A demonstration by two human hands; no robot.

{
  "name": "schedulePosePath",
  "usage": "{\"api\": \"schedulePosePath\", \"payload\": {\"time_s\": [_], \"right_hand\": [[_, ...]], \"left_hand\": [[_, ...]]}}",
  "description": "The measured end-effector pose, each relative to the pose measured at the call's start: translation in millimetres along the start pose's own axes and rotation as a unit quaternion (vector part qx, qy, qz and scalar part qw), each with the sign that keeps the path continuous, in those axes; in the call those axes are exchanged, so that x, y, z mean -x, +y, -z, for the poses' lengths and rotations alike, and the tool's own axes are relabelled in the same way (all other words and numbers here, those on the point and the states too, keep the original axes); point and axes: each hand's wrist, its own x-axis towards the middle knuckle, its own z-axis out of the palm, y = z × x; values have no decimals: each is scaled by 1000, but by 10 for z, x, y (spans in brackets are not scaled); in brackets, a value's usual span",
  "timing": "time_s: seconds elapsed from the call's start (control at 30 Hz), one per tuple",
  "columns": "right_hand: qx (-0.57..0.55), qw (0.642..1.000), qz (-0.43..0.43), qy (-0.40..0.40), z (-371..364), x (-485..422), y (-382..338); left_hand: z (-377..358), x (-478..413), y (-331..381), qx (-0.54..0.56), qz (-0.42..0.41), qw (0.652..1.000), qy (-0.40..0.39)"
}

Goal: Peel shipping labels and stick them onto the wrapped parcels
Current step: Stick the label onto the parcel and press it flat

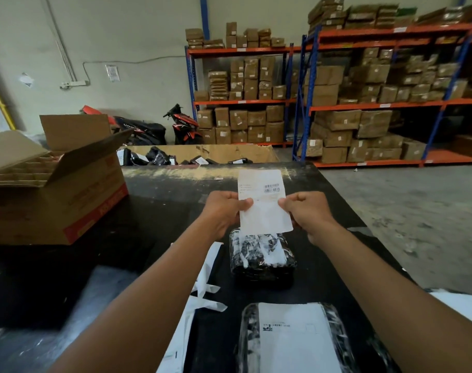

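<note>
A white shipping label [263, 200] with barcodes near its top is held upright in the air over the black table [162, 208]. My left hand [225, 211] pinches its left edge and my right hand [306, 211] pinches its right edge. Directly below the label lies a black bubble-wrapped parcel [261, 257] with no label on top. Closer to me sits a second wrapped parcel [294, 340] that carries a white label across its top.
White backing strips [205, 289] lie left of the parcels. An open cardboard box [57, 184] stands at the table's left. Beyond the table, a low carton [202, 153] holds several black parcels. Shelving with brown boxes [364, 103] fills the back right.
</note>
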Motion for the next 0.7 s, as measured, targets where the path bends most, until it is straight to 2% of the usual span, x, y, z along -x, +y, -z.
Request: {"api": "schedulePosePath", "payload": {"time_s": [0.23,0.5,0.7], "right_hand": [[17,999,-31,14,-139,-259,228],[98,991,-86,-21,-220,-473,473],[128,984,-118,-22,-303,-636,650]], "left_hand": [[24,-283,-230,-21,16,998,48],[72,-607,-660,-81,50,991,95],[83,-706,-816,-168,66,973,147]]}}
